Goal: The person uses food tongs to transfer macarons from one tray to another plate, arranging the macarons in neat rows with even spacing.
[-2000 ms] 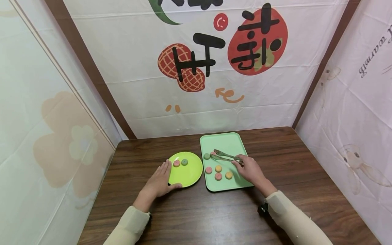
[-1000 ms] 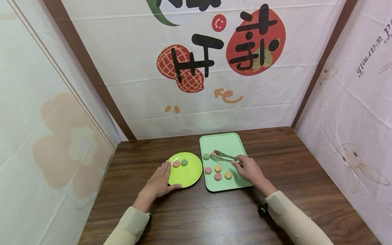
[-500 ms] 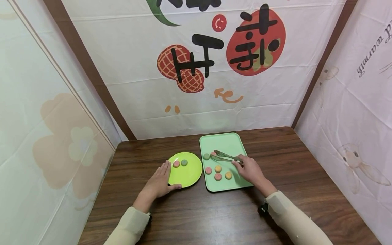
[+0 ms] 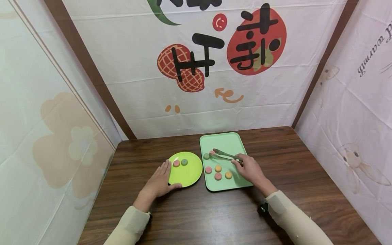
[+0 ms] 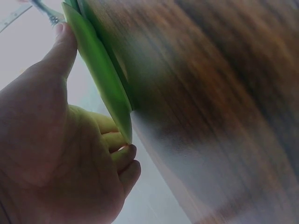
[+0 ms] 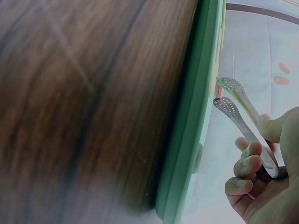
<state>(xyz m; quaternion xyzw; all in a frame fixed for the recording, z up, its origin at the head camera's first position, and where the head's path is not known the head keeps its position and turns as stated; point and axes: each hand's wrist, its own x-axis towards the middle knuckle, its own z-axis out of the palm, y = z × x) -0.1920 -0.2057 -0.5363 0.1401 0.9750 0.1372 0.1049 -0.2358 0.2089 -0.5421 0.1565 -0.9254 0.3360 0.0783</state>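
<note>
Flat along the left rim of a lime-green plate (image 4: 192,178), my left hand (image 4: 160,180) touches it with straight fingers, the thumb at its near edge. A pink macaron (image 4: 176,163) and a green macaron (image 4: 184,162) lie on the plate. My right hand (image 4: 250,169) holds metal tongs (image 6: 247,116) with perforated tips over the mint-green tray (image 4: 232,141). Their arms are spread apart. The tips overlap a pink macaron (image 4: 212,152) at the tray's left side, beside a green macaron (image 4: 206,156). Nearer on the tray sit two pink macarons (image 4: 208,169) and two yellow macarons (image 4: 228,175).
Plate and tray stand side by side on a dark wooden table (image 4: 196,214). A printed white cloth wall (image 4: 183,124) rises behind the table, with further cloth walls (image 4: 352,129) at left and right.
The tongs' tips have shifted very slightly away and to the left, near the far pink macaron, which sits a touch farther left and back. My left hand stays in place.
</note>
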